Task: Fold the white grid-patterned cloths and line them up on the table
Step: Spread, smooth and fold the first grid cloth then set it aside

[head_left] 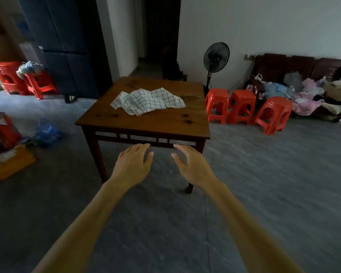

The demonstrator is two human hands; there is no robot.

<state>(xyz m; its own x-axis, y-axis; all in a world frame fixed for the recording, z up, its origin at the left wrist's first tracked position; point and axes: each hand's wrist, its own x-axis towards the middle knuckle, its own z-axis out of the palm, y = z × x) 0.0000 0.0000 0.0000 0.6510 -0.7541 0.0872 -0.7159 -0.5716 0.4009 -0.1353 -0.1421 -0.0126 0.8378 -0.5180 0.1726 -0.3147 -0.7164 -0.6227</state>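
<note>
While a rumpled heap of white grid-patterned cloths (148,101) lies unfolded near the middle of the wooden counter (146,125), a person reaches toward it, left hand (133,166) and right hand (191,167) both spread, empty and short of the near edge. Separating one cloth from the heap and flattening it before any crease would likely serve best.

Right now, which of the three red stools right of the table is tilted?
The rightmost stool, nearest the clothes pile. It leans over, while the other two stools beside the table stand upright.
</note>
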